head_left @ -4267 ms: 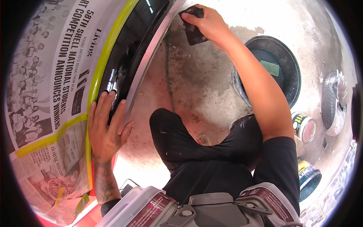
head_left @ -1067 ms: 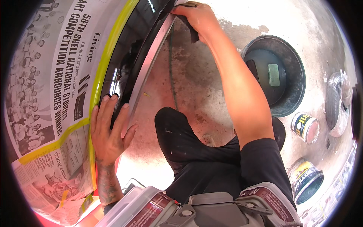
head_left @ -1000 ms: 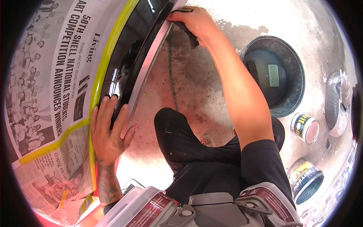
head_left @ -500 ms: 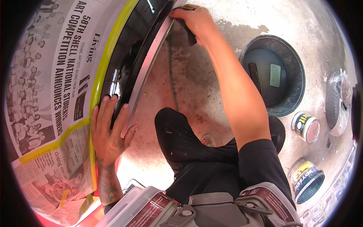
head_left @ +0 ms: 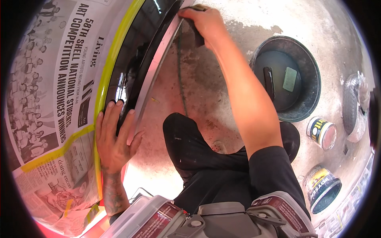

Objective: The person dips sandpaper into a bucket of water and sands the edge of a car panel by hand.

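Note:
My left hand (head_left: 115,137) lies with fingers spread on a curved, glossy black panel (head_left: 129,65) and the yellow tape along its edge. At the panel's far end, my right hand (head_left: 206,25) grips a limp dark sheet (head_left: 193,31) that looks like sandpaper. Its fingers press at the pale pinkish rim (head_left: 156,63) beside the black surface; part of the sheet hangs below the hand, and the fingertips are partly hidden. Newspaper (head_left: 51,79) covers the area to the left of the panel, held by yellow masking tape (head_left: 104,75).
A black bucket (head_left: 315,95) of cloudy water stands right of my forearm, with a green block (head_left: 290,79) and a dark bar (head_left: 268,81) in it. Farther right are a paint can (head_left: 322,133), a small pail (head_left: 326,194) and a tyre (head_left: 350,105). A thin hose (head_left: 181,85) crosses the wet floor.
My right forearm has shifted slightly left, showing more of the dark bar in the bucket. The right hand stays at the far rim with the sheet; my left hand keeps its place.

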`<state>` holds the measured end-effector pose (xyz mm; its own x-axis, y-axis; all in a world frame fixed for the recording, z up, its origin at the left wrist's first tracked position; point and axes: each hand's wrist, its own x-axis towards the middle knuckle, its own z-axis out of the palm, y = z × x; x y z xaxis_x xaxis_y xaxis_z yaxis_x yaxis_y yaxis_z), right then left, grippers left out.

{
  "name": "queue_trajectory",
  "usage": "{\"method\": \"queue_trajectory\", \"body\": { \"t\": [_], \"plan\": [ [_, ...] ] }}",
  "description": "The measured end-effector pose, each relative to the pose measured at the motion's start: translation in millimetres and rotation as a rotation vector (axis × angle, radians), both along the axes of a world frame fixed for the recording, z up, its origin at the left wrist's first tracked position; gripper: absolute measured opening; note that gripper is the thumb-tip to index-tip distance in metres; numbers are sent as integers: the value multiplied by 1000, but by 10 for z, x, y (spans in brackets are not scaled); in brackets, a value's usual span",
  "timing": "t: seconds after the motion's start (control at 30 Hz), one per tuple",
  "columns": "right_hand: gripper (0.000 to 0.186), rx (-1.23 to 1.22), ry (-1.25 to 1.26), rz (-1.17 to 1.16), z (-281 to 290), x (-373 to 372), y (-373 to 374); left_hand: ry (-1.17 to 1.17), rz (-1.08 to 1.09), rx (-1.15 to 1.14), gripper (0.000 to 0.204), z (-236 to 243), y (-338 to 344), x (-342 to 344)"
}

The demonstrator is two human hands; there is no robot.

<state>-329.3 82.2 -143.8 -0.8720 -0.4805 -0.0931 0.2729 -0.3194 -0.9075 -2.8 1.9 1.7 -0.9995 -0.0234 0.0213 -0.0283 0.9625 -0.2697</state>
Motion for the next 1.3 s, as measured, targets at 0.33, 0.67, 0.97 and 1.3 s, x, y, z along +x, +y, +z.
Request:
{"method": "queue_trajectory", "body": {
  "t": [0.33, 0.67, 0.97, 1.3],
  "plan": [
    [25, -7, -29, 70, -64, 64, 16, -21, -6, -7, 52, -5, -20, 18],
    [28, -117, 38, -182, -157, 228, -125, -24, -9, -13, 52, -13, -29, 19],
    [28, -110, -79, -194, -89, 284, -178, -13, -13, -21, 52, -17, -22, 15],
    [21, -184, -134, -86, -18, 240, -84, -15, -18, -26, 53, -13, -20, 19]
  ]
}}
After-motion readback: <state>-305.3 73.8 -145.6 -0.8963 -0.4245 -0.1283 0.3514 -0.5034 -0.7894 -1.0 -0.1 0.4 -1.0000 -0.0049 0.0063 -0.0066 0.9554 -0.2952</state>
